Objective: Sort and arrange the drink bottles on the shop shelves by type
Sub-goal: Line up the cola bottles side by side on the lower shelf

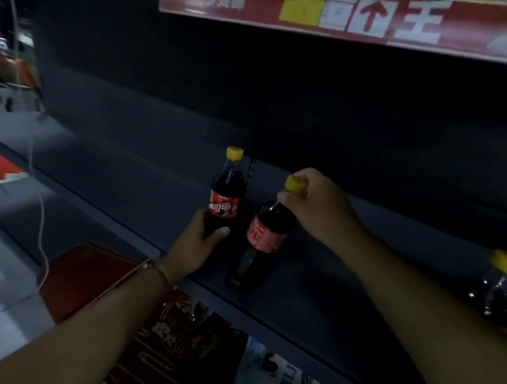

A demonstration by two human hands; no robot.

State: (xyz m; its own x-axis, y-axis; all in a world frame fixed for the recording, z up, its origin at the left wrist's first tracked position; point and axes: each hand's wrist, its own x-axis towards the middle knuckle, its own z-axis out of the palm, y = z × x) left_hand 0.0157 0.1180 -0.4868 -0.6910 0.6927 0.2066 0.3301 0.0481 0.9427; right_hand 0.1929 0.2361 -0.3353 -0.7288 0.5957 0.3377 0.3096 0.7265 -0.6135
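- The left hand (197,244) is wrapped around the bottom part of a cola bottle (227,189), with the thumb on the front
- This bottle stands straight up on the dark shelf (311,301) and has a yellow cap and a red label
- The right hand (317,205) grips the top of a second cola bottle (263,242), with fingers curled around its yellow cap
- The second bottle leans a little, its top tipped toward 1 o'clock, and its bottom sits on the shelf near the front edge
- The two bottles are just beside each other, the second one at 4 o'clock from the first
- A third bottle (504,289) with a yellow cap stands far off at 3 o'clock, on the same shelf
- A red sign strip (336,13) runs along the shelf above, at 12 o'clock
- A white cord (42,227) hangs down at 9 o'clock
- Red boxes (182,344) sit below the shelf at 6 o'clock
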